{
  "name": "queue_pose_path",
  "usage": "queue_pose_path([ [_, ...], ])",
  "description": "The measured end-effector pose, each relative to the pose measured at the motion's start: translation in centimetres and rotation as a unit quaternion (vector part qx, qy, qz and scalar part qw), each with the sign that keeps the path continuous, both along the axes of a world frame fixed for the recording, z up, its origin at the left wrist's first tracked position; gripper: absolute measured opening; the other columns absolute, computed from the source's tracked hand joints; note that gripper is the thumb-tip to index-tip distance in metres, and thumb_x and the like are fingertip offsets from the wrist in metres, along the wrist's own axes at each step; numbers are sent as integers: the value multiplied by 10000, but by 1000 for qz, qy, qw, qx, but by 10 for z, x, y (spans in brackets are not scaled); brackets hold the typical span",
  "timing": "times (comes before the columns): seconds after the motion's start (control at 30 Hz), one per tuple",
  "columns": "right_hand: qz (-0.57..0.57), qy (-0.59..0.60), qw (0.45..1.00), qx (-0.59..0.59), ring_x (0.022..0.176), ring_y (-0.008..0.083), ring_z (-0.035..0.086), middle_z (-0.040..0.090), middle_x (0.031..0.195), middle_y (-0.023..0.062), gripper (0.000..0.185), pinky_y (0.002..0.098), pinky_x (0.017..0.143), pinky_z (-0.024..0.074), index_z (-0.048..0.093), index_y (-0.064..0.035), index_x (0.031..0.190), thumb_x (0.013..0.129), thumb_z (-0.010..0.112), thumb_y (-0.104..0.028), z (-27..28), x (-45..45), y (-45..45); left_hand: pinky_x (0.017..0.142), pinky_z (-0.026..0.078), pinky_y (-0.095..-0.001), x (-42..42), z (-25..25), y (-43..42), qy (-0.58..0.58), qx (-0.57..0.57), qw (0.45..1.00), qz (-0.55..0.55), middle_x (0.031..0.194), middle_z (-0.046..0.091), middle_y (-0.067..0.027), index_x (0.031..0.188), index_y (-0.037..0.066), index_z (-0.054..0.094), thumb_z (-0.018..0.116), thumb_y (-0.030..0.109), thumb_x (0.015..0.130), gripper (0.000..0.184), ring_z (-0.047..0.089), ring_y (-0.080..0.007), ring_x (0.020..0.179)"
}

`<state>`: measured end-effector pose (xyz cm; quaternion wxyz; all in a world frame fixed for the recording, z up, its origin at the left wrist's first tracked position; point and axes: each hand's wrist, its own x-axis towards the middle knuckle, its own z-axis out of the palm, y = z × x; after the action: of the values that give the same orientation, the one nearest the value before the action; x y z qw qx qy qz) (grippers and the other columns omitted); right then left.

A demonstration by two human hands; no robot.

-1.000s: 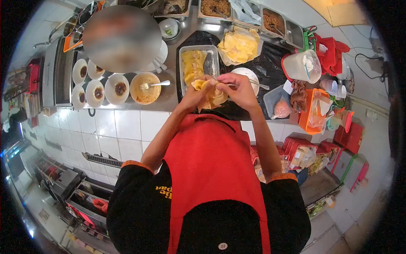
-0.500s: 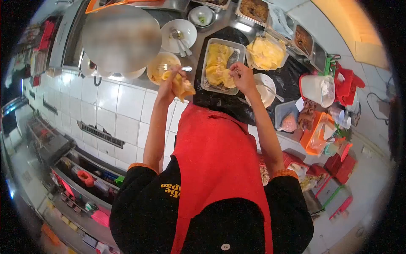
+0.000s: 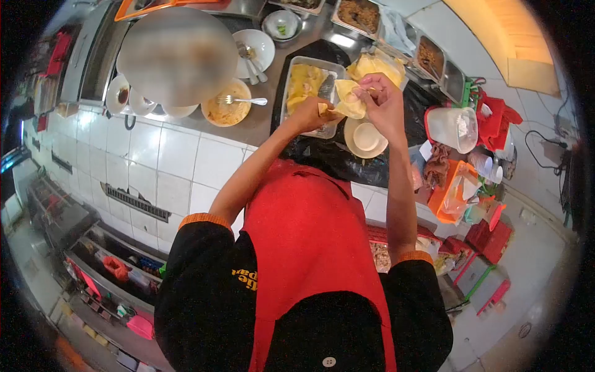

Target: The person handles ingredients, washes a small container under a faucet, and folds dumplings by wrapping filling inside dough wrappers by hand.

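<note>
My right hand (image 3: 382, 102) pinches a thin yellow wrapper (image 3: 348, 98) between its fingertips, above the gap between the tray and the stack. Just left of it, my left hand (image 3: 310, 116) is closed with yellow wrapper showing at its fingertips. Beneath and behind my left hand lies a clear tray (image 3: 338, 69) with folded yellow dumplings (image 3: 305, 80) along its left side. A stack of yellow wrappers (image 3: 376, 65) sits on paper behind my right hand. A small white bowl (image 3: 367, 136) on a plate stands below the hands.
Left of the tray are a used bowl with a fork (image 3: 226, 115) and a white bowl with cutlery (image 3: 263, 49). Metal pans of brown filling (image 3: 357, 15) line the back. A lidded clear tub (image 3: 452, 128) and an orange basket (image 3: 455, 192) stand at the right.
My left hand has moved right, back beside my right hand. My right hand has left the tray's dumplings and moved right and up, now with a flat wrapper in its fingers.
</note>
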<state>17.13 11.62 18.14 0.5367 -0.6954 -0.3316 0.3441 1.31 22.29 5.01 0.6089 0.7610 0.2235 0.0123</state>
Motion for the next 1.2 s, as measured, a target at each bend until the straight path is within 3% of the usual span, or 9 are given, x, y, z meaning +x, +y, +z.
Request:
queue_pose_path([
  [0.17,-106,-137,983,68,797,115,693,700,901,61,107,252,652,528,634,-12,1012,919,664,32,1,31,-17,579,510,-329,-33,6,13,-139,66,986,59,820,708,-130,995,7,729,831,265,841,317,617,-147,592],
  [0.27,-107,-329,938,17,693,111,685,705,799,76,113,285,622,529,641,-20,1013,909,673,9,-13,46,-19,511,508,-254,-86,36,38,57,-118,985,116,804,687,-67,1078,-19,686,817,247,869,363,624,-103,611],
  [0.43,-26,-270,962,-44,776,103,671,691,886,50,107,241,673,525,644,3,1028,925,636,28,-49,23,-12,515,520,-242,-172,53,57,78,-102,970,209,807,687,-38,1064,-12,690,805,229,884,322,635,-90,630],
  [0.5,106,-44,993,-32,758,115,665,674,872,43,134,257,671,534,644,3,1047,916,633,28,-87,1,-1,525,514,-232,-191,72,61,32,-149,958,241,809,692,-32,1030,3,701,784,221,903,266,635,-92,629],
  [0.7,133,12,990,-45,798,141,688,681,868,86,183,273,704,550,648,4,1092,915,606,26,-187,-52,20,603,520,-247,-211,59,39,-41,-233,905,354,801,695,-29,950,11,697,748,169,927,168,642,-94,674],
  [0.8,114,-127,981,-95,823,263,702,689,889,140,202,353,746,551,669,7,1049,848,656,-2,-189,-64,20,606,521,-253,-206,56,29,-40,-256,895,364,789,685,-25,912,21,687,739,149,932,139,640,-96,677],
  [1.03,52,-415,908,24,845,299,680,707,918,140,228,368,786,538,665,-17,1031,815,724,-56,-165,-74,18,604,514,-254,-184,35,7,-103,-297,875,368,785,683,-17,889,33,690,717,154,944,136,638,-95,691],
  [1.13,19,-206,978,-29,854,249,694,723,974,121,313,339,778,545,647,-15,1130,845,760,-77,-134,-79,16,601,509,-240,-171,37,2,-123,-328,875,332,806,696,-24,915,32,701,734,165,930,137,645,-100,675],
  [1.2,-2,214,977,-24,886,176,698,720,1036,114,402,293,781,556,602,3,1239,887,770,-91,-98,-87,11,588,516,-242,-154,46,-3,-112,-264,909,304,799,695,-27,921,26,702,729,166,936,143,649,-101,668],
])
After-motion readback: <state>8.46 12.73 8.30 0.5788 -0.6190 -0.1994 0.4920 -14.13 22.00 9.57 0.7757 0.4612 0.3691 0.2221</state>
